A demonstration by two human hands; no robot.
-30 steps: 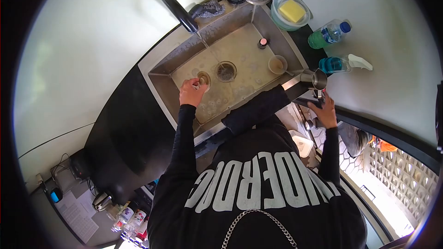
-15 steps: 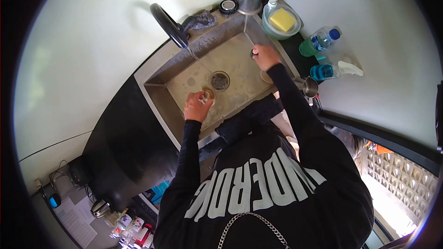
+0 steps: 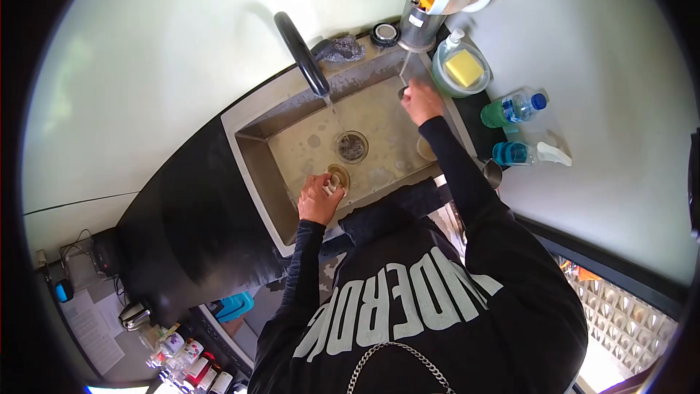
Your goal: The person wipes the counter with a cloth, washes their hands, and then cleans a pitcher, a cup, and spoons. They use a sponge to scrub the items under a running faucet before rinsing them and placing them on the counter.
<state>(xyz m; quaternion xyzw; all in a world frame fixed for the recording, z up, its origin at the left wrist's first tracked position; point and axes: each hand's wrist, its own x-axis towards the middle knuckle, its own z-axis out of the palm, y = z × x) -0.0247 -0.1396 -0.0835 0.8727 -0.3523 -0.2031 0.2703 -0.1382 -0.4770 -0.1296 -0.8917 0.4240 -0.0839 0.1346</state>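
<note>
My left hand (image 3: 319, 200) is low over the left front part of the metal sink (image 3: 251, 164), its fingers closed around the rim of a small glass (image 3: 337, 177). The drain (image 3: 352, 147) lies just beyond it. Toward the right back corner of the sink, my right hand (image 3: 423, 103) is closed on a small dark round object (image 3: 403, 93), mostly hidden by the fingers and blurred. A thin stream of water falls from the black faucet (image 3: 302, 55) toward the drain. Beside my right sleeve, a pale round item (image 3: 426, 149) rests in the sink, partly covered.
Along the right edge stand a tub with a yellow sponge (image 3: 464, 68), a green bottle (image 3: 510, 108), a blue spray bottle (image 3: 521, 153) and a metal pitcher (image 3: 492, 173). A utensil canister (image 3: 419, 28) stands at the back corner. A dark cloth (image 3: 394, 211) hangs over the front edge.
The view has shifted, so the sink and its surroundings sit lower in the picture. Both hands keep their holds, and neither has clearly moved far within the sink.
</note>
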